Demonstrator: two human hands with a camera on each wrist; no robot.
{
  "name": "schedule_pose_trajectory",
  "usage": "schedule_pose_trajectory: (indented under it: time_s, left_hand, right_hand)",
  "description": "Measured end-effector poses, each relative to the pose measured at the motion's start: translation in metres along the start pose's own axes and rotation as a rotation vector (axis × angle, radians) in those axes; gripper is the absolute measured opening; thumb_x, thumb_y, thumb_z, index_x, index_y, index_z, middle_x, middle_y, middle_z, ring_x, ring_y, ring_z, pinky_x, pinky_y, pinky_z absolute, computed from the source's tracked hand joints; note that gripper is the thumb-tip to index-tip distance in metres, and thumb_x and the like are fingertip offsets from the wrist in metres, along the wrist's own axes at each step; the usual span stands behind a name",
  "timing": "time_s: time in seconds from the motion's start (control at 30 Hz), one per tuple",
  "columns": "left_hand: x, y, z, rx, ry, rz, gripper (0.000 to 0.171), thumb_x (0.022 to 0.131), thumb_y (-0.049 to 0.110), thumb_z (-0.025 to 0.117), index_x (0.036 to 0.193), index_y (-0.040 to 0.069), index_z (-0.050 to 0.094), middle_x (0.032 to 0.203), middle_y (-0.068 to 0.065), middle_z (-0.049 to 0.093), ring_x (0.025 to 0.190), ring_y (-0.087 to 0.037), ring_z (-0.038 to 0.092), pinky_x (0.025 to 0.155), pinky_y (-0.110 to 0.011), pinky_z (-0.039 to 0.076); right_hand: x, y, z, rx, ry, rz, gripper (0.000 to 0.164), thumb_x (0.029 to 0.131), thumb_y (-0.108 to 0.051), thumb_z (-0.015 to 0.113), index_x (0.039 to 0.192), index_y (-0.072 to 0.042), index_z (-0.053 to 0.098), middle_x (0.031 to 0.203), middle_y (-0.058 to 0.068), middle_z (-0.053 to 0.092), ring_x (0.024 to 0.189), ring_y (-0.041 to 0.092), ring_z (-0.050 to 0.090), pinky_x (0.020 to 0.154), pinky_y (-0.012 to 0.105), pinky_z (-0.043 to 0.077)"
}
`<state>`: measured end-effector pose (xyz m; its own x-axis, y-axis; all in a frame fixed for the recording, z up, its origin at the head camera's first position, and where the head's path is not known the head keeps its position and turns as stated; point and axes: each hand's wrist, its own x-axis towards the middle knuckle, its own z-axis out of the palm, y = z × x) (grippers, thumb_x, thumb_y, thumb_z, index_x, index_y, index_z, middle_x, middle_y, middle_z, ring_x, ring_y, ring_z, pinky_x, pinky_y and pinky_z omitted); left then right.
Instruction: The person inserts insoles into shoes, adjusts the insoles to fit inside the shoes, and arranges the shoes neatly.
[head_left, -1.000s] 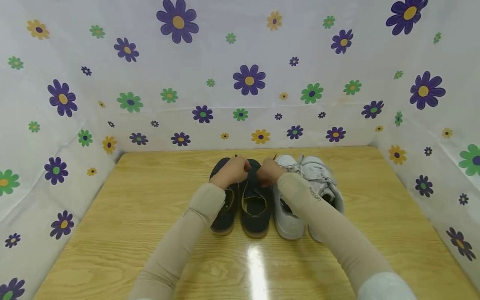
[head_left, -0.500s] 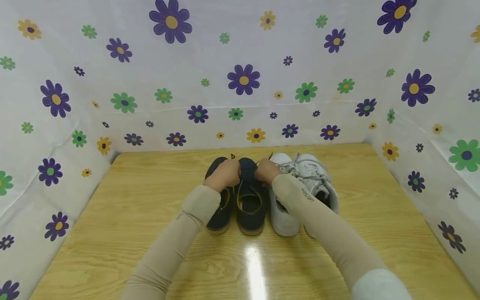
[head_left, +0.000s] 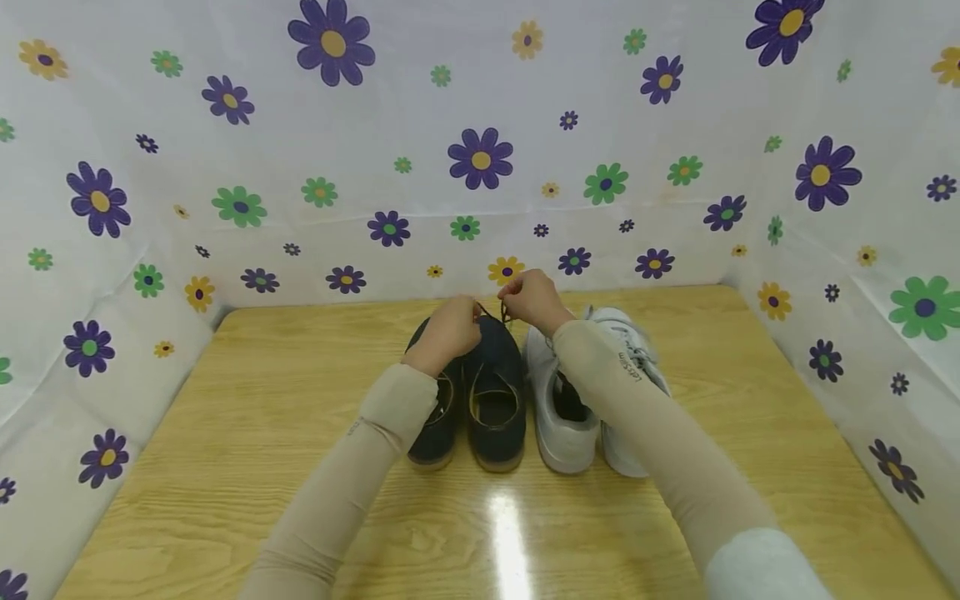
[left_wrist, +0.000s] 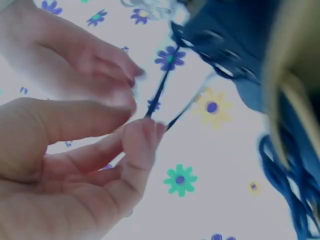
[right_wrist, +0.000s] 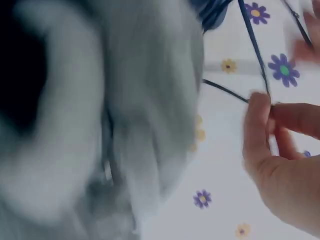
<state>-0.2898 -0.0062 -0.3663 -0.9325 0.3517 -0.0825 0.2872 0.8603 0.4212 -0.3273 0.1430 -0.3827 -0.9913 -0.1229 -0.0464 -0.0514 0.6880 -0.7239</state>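
Observation:
Two dark navy lace-up shoes stand side by side, toes away from me: the left shoe (head_left: 431,446) is partly covered by my left hand (head_left: 450,333), while the right shoe (head_left: 493,367) shows its opening. A dark shoelace (head_left: 504,312) rises from the right shoe's far end. My left hand pinches part of it between thumb and fingers; in the left wrist view, that lace (left_wrist: 159,95) runs taut to the eyelets. Beyond the toe, my right hand (head_left: 534,298) is raised and pinches the lace (right_wrist: 255,50), also visible in the right wrist view.
A pair of white sneakers (head_left: 567,442) stands close on the right, partly behind my right forearm. All shoes rest on a wood-grain tabletop (head_left: 285,400). White cloth (head_left: 420,125) with printed flowers walls the back and both sides.
My right hand has moved up and away from the right dark shoe, drawing the lace out with it. My left hand has shifted slightly up. The head view has turned a little right.

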Motion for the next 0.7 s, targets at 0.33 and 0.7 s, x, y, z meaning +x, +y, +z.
schedule_pose_trajectory:
  time_s: [0.33,0.7]
  left_hand:
    - [-0.012,-0.032,-0.002,0.117,-0.158,0.015,0.054,0.098,0.019,0.056,0.143,-0.006,0.038,0.142,-0.025,0.043,0.133,-0.041,0.038,0.108,-0.05,0.032]
    - [-0.054,-0.052,0.0,-0.079,0.077,0.109,0.045,0.097,0.014,0.057,0.136,-0.006,0.047,0.137,-0.027,0.047,0.129,-0.041,0.042,0.105,-0.052,0.034]
  right_hand:
    - [0.034,0.01,0.047,-0.221,-0.28,-0.224,0.039,0.094,-0.019,0.061,0.133,-0.01,0.058,0.135,0.009,0.056,0.117,0.025,0.057,0.096,0.036,0.046]
    - [-0.059,-0.014,-0.011,-0.152,-0.204,-0.318,0.044,0.098,-0.016,0.055,0.139,-0.002,0.049,0.147,0.018,0.04,0.137,0.033,0.034,0.11,0.046,0.03]
